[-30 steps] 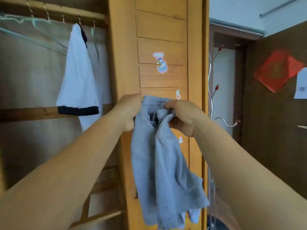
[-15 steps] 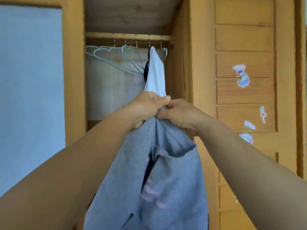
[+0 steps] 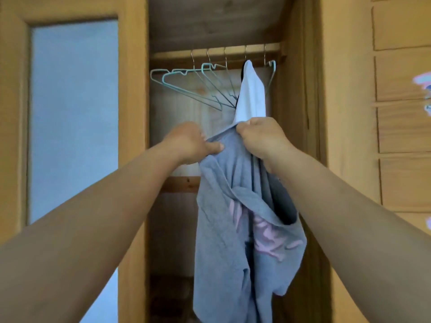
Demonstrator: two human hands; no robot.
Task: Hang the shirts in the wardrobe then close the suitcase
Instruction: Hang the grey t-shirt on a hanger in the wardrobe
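Left hand (image 3: 190,142) and right hand (image 3: 261,136) both grip grey shirt (image 3: 235,224) at top edge, now spread apart, raised before open wardrobe (image 3: 300,136). Free hangers (image 3: 198,78) above; hanging comes next.

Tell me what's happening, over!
Left hand and right hand both grip grey shirt, not yet on a hanger. Empty hangers left of white shirt. Nothing blocking.
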